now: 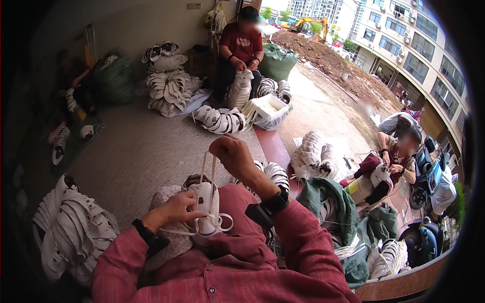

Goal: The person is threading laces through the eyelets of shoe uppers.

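Observation:
A white shoe upper [206, 199] rests on my lap, with a pale shoelace [213, 174] threaded in it. Raised above the upper, my right hand [233, 154] pinches the lace and holds two strands of it taut. My left hand [178, 209] grips the side of the upper, its fingers closed near the lace holes. Loose loops of lace [222, 221] curl around the lower part of the upper. Part of the upper is hidden behind my left fingers.
Stacked white shoe uppers [76, 227] lie at my left; more [275, 174] stand beyond my right forearm. A green sack [331, 204] sits at right. Co-workers sit ahead [242, 55] and at right [396, 159], each handling uppers. A white bin [268, 108] stands ahead.

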`<state>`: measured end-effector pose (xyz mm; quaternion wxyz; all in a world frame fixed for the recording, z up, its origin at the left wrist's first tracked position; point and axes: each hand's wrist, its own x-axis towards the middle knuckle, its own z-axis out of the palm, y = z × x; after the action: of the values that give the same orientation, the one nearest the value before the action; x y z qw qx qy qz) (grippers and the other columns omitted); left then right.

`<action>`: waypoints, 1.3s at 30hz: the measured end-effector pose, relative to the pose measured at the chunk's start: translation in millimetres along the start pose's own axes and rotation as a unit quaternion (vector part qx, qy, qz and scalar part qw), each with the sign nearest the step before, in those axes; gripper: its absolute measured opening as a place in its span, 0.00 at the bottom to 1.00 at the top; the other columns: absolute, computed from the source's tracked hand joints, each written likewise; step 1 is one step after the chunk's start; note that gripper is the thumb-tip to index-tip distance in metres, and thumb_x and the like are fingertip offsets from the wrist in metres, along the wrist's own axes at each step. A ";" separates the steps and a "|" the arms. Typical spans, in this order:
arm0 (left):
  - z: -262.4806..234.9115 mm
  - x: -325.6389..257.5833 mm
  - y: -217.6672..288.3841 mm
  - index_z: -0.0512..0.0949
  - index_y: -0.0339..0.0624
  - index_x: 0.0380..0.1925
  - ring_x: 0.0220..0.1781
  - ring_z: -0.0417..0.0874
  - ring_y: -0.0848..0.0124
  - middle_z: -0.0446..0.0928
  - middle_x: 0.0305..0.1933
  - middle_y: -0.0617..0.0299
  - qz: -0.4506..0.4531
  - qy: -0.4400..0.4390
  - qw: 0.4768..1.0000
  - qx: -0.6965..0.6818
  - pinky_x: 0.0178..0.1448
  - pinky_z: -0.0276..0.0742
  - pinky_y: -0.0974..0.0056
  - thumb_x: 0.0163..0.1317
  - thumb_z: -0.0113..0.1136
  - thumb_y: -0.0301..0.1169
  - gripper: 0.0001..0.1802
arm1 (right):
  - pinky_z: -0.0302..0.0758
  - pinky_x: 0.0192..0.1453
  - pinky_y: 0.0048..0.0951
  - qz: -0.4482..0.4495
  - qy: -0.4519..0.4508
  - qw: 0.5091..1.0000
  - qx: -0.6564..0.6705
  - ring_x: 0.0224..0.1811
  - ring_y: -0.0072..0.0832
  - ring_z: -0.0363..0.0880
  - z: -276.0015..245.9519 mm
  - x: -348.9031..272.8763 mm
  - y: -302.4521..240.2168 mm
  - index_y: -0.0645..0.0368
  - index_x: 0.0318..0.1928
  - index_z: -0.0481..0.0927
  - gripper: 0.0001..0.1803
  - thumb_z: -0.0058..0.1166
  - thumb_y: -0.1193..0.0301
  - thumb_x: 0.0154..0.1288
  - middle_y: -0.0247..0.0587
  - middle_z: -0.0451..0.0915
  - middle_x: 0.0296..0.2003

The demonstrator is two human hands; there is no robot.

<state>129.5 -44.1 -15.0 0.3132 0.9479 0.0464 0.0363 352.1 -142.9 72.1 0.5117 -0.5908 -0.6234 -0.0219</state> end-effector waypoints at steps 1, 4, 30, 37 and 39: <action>0.3 1.4 1.5 0.79 0.36 0.30 0.39 0.78 0.65 0.74 0.39 0.57 -0.013 0.017 0.999 -0.042 0.45 0.75 0.64 0.55 0.66 0.43 0.19 | 0.76 0.36 0.29 0.020 -0.051 0.998 0.042 0.32 0.29 0.80 -0.9 -2.4 -9.3 0.63 0.34 0.80 0.02 0.57 0.77 0.60 0.40 0.78 0.31; -5.8 2.5 10.7 0.79 0.38 0.39 0.41 0.79 0.69 0.76 0.45 0.58 -0.042 0.029 0.997 -0.064 0.46 0.76 0.64 0.55 0.69 0.41 0.19 | 0.76 0.36 0.25 0.035 -0.162 0.976 0.138 0.32 0.23 0.79 5.3 -13.7 -32.3 0.63 0.37 0.78 0.03 0.56 0.78 0.62 0.38 0.77 0.32; -21.8 -6.9 61.0 0.77 0.37 0.44 0.36 0.83 0.74 0.82 0.37 0.59 -0.094 0.252 0.790 -0.551 0.36 0.78 0.70 0.70 0.52 0.35 0.12 | 0.69 0.25 0.15 0.304 -0.151 0.894 0.292 0.25 0.14 0.77 29.7 -29.2 -49.9 0.60 0.36 0.83 0.07 0.64 0.71 0.60 0.29 0.81 0.25; -17.2 -10.4 65.8 0.76 0.36 0.48 0.35 0.83 0.73 0.81 0.35 0.59 -0.111 0.224 0.794 -0.554 0.36 0.78 0.70 0.70 0.51 0.32 0.13 | 0.69 0.26 0.16 0.293 -0.135 0.905 0.277 0.25 0.12 0.74 30.5 -33.3 -51.0 0.60 0.37 0.84 0.09 0.65 0.69 0.59 0.27 0.80 0.26; -17.2 -10.5 67.1 0.76 0.36 0.50 0.35 0.83 0.72 0.81 0.35 0.59 -0.115 0.225 0.792 -0.555 0.37 0.78 0.70 0.70 0.52 0.31 0.13 | 0.69 0.26 0.16 0.291 -0.136 0.905 0.279 0.25 0.12 0.73 30.6 -33.5 -52.9 0.59 0.39 0.84 0.10 0.65 0.68 0.60 0.27 0.80 0.26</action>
<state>121.8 -88.8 38.4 0.7684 0.5635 0.1958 0.2318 285.7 -163.4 65.9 0.5497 -0.5759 -0.4682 0.3834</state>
